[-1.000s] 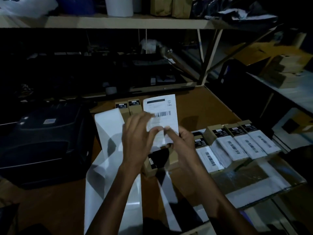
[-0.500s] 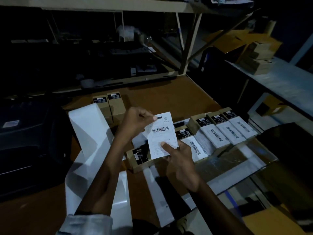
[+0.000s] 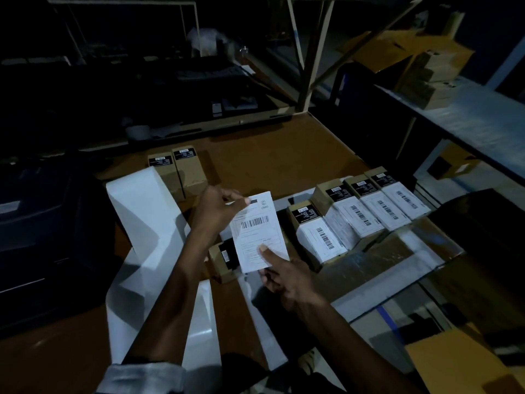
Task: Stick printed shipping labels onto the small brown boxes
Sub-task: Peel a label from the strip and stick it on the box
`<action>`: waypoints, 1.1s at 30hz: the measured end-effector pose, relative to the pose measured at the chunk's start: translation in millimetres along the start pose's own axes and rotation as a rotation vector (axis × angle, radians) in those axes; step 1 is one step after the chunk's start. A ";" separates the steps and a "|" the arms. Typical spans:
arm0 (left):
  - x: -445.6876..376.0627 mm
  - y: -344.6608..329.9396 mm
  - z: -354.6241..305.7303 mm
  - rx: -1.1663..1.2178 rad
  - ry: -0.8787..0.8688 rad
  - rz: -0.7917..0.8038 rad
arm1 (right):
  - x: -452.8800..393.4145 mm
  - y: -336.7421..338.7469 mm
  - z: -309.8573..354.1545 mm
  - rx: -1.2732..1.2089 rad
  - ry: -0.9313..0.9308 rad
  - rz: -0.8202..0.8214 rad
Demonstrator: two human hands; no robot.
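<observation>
Dim packing bench (image 3: 284, 155): I count four labelled boxes (image 3: 366, 211) at right and two unlabelled boxes (image 3: 181, 174) behind. My left hand (image 3: 216, 211) pinches the label (image 3: 258, 231) top; right hand (image 3: 287, 277) thumb pinches its bottom, over the current box (image 3: 224, 260). Label seemingly not yet stuck.

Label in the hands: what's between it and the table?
Head view: a small brown box lies under the label, partly hidden by it. Left hand pinches the top corner; right hand holds the bottom edge.
</observation>
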State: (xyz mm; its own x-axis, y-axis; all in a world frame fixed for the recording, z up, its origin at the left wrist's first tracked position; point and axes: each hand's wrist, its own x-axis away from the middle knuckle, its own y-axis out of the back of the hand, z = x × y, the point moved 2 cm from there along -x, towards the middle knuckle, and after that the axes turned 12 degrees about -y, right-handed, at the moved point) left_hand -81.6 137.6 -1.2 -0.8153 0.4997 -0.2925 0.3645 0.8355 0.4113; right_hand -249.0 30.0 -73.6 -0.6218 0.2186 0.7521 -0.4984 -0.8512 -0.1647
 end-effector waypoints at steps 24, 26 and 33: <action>7.2 -21.0 39.1 0.175 0.363 0.081 | 5.9 4.1 -14.4 -0.375 0.045 -0.197; 8.1 -20.5 43.8 0.170 0.403 0.088 | 6.4 1.9 -16.2 -0.388 0.061 -0.212; 6.1 -23.5 45.5 0.151 0.448 0.083 | 13.8 -5.2 -15.7 -0.397 0.063 -0.235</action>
State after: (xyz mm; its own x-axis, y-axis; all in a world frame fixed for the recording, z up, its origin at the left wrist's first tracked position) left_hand -74.6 131.4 -51.9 -0.8823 0.4461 0.1505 0.4708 0.8373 0.2781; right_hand -264.4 45.0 -72.4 -0.4933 0.4228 0.7602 -0.8153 -0.5292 -0.2347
